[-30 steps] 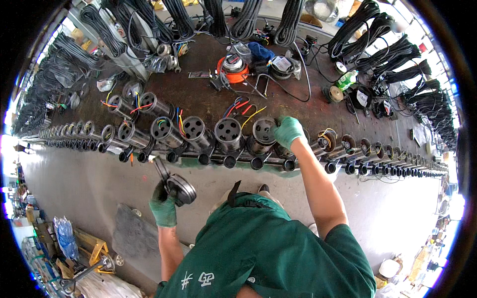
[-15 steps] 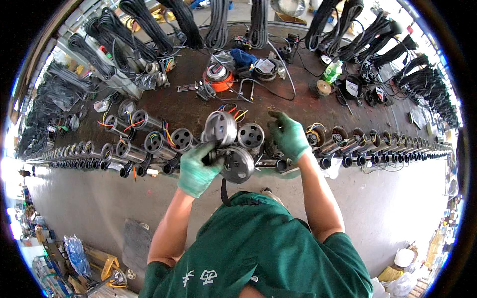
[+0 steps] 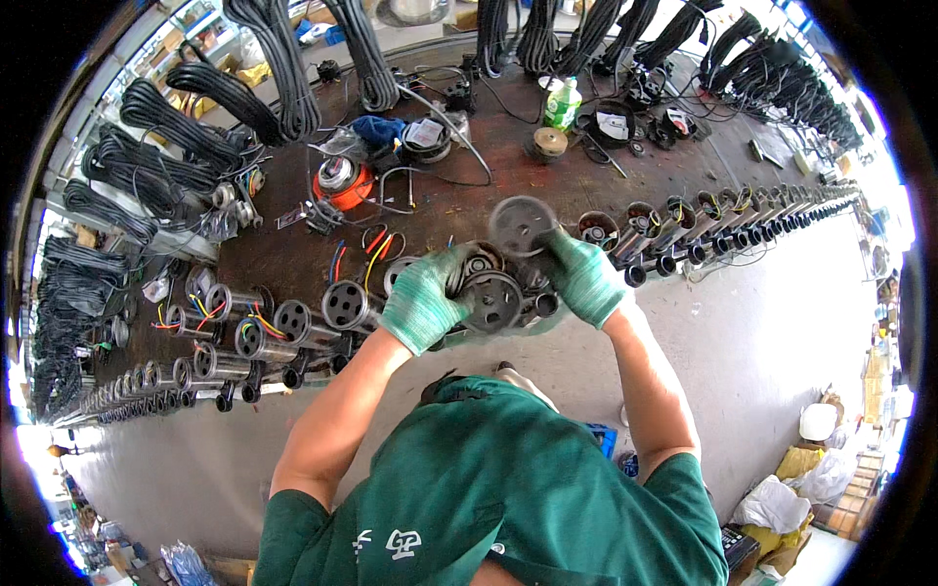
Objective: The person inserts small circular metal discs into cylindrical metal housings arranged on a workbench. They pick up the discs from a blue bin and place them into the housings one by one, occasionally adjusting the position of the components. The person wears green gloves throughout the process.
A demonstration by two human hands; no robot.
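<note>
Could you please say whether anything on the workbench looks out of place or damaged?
The green bottle looks slightly odd: it stands among work parts, behind a round tan piece on the workbench. I see no clear damage, though small details are unclear.

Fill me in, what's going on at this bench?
A person in a green shirt is working at the near edge of a long bench. The gloved left hand grips a dark disc with holes in it, while the gloved right hand holds a motion-blurred grey disc above it in the picture. Other metal cylinders line the edge on both sides of the hands.
</note>
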